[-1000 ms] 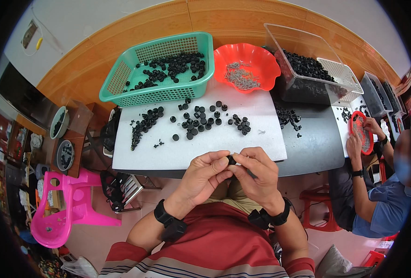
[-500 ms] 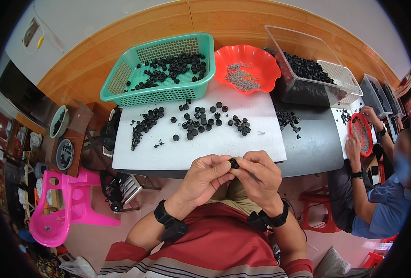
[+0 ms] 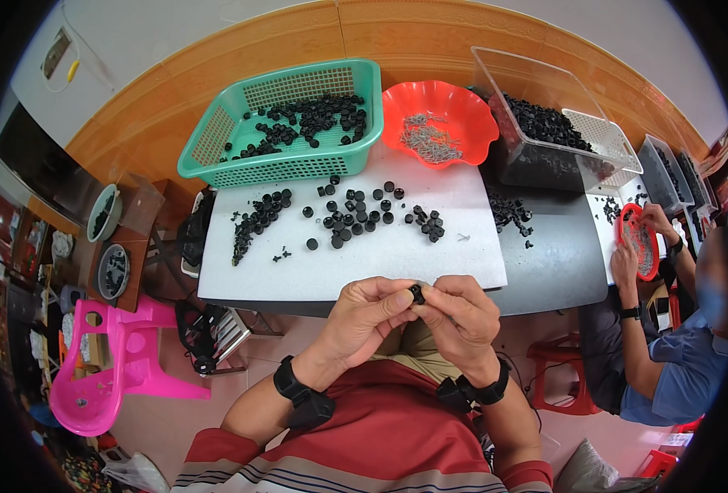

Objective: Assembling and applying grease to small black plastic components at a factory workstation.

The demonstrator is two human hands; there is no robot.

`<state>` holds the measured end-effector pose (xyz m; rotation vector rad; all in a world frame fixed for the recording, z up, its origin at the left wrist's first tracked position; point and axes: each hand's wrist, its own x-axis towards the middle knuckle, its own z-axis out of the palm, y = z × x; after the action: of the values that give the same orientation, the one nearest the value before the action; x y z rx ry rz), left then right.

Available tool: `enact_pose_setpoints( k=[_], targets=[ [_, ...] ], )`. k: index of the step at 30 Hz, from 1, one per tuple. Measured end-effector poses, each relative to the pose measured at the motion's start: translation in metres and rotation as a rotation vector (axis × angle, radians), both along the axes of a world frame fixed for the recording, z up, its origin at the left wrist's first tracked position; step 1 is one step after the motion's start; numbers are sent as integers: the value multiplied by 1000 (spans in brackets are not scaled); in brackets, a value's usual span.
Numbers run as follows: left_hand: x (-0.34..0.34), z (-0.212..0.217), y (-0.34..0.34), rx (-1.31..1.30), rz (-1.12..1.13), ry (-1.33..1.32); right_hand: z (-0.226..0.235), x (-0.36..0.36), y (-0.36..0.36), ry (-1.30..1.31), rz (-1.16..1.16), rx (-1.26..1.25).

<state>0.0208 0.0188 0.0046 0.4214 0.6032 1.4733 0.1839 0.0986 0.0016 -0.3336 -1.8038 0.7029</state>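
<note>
Between my two hands, just off the table's front edge, is a small round black plastic cap (image 3: 416, 293). My left hand (image 3: 362, 316) pinches it from the left between thumb and fingers. From the other side, the thumb and fingertips of my right hand (image 3: 460, 319) are closed on it too. Fingers cover much of the cap, so its inner details are hard to see. On the white foam sheet (image 3: 339, 275) beyond my hands lie loose black caps (image 3: 346, 220), with a heap of smaller black parts (image 3: 245, 238) to the left and another cluster (image 3: 430, 227) to the right.
A green basket (image 3: 278, 174) with black caps and a red scalloped bowl (image 3: 483, 127) of thin metal pins stand at the back. Right of them is a clear bin (image 3: 536, 168) of black parts. A co-worker (image 3: 668, 353) holds a red tray (image 3: 639, 241). A pink stool (image 3: 126, 361) stands left.
The cap has turned slightly between my fingertips, and my right fingers have shifted a little around it. The co-worker's hand has moved slightly at the red tray.
</note>
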Motion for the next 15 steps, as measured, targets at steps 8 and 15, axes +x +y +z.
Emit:
enact_pose_setpoints(
  k=[8,15],
  targets=[
    [1,0,-1,-14,14,45,-3,0,-2,17,10,-15],
    [2,-1,-3,-19,51,106,-2,0,-2,-10,-2,-3]
  ],
)
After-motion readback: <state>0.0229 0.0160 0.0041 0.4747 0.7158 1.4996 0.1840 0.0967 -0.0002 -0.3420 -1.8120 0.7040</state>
